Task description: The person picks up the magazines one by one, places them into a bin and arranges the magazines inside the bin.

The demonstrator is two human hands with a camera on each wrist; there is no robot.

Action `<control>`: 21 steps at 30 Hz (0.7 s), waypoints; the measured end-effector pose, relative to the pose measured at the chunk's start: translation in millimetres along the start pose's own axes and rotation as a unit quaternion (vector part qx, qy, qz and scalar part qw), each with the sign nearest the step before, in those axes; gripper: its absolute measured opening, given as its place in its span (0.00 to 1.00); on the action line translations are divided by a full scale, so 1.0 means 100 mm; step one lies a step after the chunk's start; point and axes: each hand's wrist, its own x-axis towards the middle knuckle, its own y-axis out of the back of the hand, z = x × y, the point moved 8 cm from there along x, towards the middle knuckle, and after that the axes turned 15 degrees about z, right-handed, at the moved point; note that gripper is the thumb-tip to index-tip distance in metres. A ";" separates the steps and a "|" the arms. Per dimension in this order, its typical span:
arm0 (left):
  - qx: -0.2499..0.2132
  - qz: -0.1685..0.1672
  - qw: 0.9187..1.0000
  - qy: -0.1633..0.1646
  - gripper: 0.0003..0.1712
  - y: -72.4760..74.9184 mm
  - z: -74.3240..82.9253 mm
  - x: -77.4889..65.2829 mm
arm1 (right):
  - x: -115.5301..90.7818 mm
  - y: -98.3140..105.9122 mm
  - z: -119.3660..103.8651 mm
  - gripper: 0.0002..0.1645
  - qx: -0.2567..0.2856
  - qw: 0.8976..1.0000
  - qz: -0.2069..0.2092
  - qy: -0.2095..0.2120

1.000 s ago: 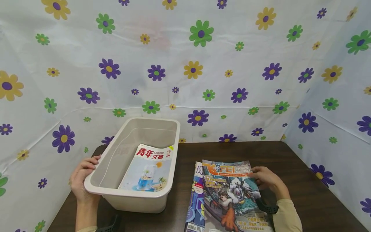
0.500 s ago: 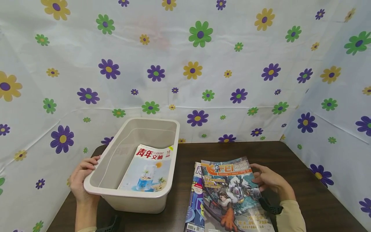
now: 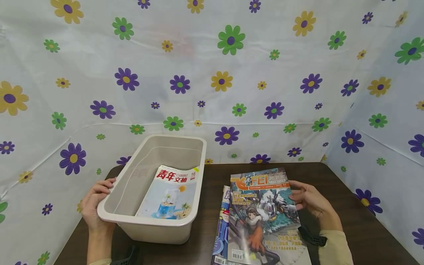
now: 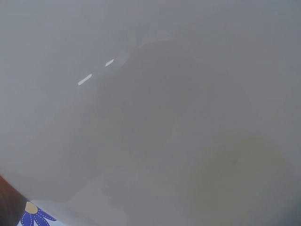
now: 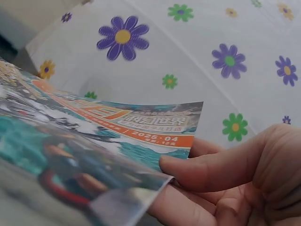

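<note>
My right hand [image 3: 313,202] pinches the right edge of a magazine [image 3: 265,217] with an orange title band, thumb on the cover and fingers beneath. In the right wrist view the thumb of that hand [image 5: 221,174] presses on the magazine [image 5: 164,122], which bends upward. A purple-blue magazine [image 3: 221,235] lies partly hidden under it. My left hand [image 3: 97,204] grips the left rim of a beige plastic tub [image 3: 159,230]. Inside the tub lies a magazine [image 3: 170,191] with a red title and an island picture. The tub's pale wall [image 4: 150,113] fills the left wrist view.
A dark brown table [image 3: 212,176] carries the tub and the magazines. Behind it and at the right hangs a white curtain [image 3: 198,55] printed with flowers. Black bands [image 3: 311,237] circle both wrists.
The right hand has lifted the top magazine and shifted it slightly away from the body, off the purple-blue one's surface. The left hand and the tub have stayed in place.
</note>
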 end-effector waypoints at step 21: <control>0.039 0.034 0.999 0.001 0.21 0.03 -0.02 0.02 | -0.15 0.07 -0.44 0.40 0.197 0.975 0.090 0.042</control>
